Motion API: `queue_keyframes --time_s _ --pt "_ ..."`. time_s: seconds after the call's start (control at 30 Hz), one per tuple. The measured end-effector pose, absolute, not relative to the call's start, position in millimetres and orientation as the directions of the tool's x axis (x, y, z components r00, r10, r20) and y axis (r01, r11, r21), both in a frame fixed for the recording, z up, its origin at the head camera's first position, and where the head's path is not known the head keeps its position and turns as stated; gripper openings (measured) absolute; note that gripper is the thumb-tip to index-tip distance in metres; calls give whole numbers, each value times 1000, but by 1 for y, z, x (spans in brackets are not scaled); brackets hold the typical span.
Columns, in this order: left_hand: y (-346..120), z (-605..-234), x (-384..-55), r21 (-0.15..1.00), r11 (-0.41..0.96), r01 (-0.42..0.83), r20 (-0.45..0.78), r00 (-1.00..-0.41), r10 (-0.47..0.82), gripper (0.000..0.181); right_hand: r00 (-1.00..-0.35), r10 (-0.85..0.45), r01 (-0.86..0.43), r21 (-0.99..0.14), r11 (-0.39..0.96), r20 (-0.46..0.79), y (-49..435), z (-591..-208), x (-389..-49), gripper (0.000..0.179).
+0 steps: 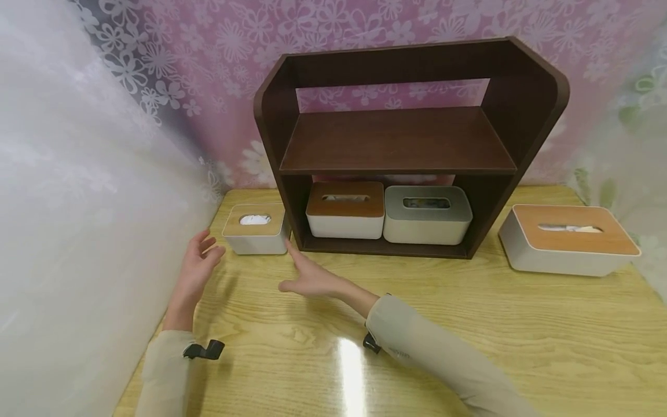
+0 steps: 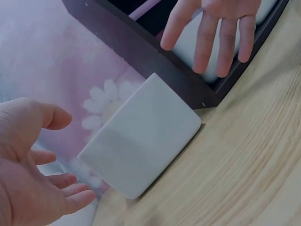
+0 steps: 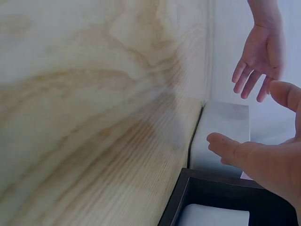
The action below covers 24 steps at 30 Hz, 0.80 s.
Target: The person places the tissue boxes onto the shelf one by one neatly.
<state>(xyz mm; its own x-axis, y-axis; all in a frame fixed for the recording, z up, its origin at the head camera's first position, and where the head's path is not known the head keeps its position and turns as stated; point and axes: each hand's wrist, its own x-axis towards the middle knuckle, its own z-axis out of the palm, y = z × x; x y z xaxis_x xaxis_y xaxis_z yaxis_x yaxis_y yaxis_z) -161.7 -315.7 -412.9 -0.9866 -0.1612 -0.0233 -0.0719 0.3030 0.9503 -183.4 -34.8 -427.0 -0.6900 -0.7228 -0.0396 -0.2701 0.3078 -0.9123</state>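
Observation:
A small white tissue box [image 1: 234, 229] with a light wooden lid and white tissue in its slot stands on the table, left of the dark shelf. My left hand [image 1: 197, 266] hovers at the box's left side, its fingers relaxed and nothing in them. On the other side, my right hand [image 1: 315, 278] reaches toward the box's front right corner, fingers extended and thumb spread away. In the left wrist view, a gap shows between the left fingers [image 2: 61, 181] and the white box wall [image 2: 141, 141]. The right wrist view shows both hands holding nothing.
A dark brown shelf [image 1: 396, 139] stands at the back. On its lower level sit a brown-lidded tissue box [image 1: 344, 226] and a grey-lidded one [image 1: 427, 231]. A larger wooden-lidded tissue box [image 1: 568, 260] is at the right. A white sheet [image 1: 78, 202] hangs along the left.

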Motion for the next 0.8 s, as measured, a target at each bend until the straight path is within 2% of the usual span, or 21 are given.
queue_keyframes --time_s 0.23,0.8 --pt "-318 -417 -171 939 330 -91 -66 -994 -86 79 -714 -697 -268 -899 346 -55 -47 -428 -196 99" --pt "-314 -417 -190 938 311 -152 -151 -988 -27 90 -748 -664 -301 -887 349 -8 -66 -433 -215 96"
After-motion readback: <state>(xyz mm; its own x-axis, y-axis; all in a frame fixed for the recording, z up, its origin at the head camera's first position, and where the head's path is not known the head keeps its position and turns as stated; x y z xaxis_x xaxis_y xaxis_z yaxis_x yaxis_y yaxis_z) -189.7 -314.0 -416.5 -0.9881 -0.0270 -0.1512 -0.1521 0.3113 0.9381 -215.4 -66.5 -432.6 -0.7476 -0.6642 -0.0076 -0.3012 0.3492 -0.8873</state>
